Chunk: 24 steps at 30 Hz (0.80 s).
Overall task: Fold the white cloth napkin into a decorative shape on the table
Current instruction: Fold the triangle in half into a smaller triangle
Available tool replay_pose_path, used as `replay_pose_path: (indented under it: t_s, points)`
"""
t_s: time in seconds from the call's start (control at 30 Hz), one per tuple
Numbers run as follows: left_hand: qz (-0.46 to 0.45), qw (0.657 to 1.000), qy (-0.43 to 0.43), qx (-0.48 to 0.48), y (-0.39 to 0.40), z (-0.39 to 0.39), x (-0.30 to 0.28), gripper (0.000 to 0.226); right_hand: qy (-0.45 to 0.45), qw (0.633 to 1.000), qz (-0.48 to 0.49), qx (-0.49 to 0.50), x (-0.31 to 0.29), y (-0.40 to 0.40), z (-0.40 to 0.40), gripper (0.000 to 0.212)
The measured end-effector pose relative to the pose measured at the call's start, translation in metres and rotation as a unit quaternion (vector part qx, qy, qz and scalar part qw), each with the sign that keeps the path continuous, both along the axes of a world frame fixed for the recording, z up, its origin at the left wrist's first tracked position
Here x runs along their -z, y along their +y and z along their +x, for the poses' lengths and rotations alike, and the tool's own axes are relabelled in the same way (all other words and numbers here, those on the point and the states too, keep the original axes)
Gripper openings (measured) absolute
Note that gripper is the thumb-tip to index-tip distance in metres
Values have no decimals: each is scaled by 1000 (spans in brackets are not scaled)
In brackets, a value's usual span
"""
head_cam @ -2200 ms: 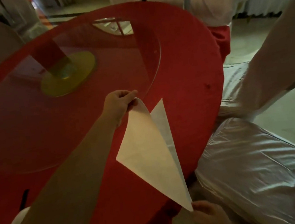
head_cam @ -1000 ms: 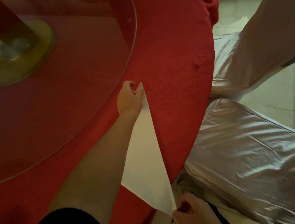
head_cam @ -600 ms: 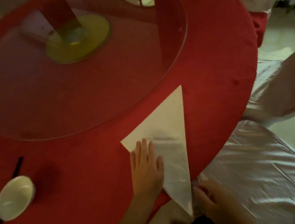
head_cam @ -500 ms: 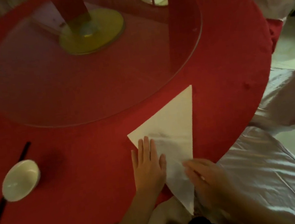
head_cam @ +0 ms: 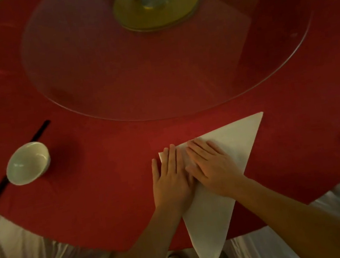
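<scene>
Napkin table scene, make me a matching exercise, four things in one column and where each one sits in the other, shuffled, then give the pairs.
Things:
1. napkin
2. bowl
3. chopsticks
4. glass turntable

Places:
A. middle of the table, on a gold base
B. left side, lying on the chopsticks
C. under both flat hands, one point hanging over the near table edge
D. left side, running out from under the bowl

Pairs: 1-C, 2-B, 3-D, 4-A

The left hand and right hand press the napkin side by side on the red tablecloth.
</scene>
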State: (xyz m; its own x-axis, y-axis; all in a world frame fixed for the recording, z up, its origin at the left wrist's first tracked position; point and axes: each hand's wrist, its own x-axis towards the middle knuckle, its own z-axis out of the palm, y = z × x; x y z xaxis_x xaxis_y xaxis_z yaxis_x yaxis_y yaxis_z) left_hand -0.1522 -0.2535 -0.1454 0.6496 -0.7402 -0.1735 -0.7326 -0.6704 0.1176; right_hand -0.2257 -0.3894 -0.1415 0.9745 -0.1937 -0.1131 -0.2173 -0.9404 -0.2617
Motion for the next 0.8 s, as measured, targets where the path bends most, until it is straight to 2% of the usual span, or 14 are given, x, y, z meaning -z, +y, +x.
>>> replay_pose_path:
  t_s: [0.17, 0.4, 0.63, 0.8]
  points:
    - [-27, 999, -1, -22, -3, -1, 4, 71, 24, 999, -32, -27, 0, -15, -5, 71]
    - [-16, 997, -10, -73, -6, -2, 8, 83, 47, 996, -72, -30, 1, -50, -10, 76]
    - [-8, 996, -23, -80, -5, 0, 13, 88, 70, 990, -109, 51, 4, -131, -24, 88]
    - [-2, 997, -13, -74, -5, 2, 10, 84, 76, 991, -93, 55, 4, -136, -25, 87]
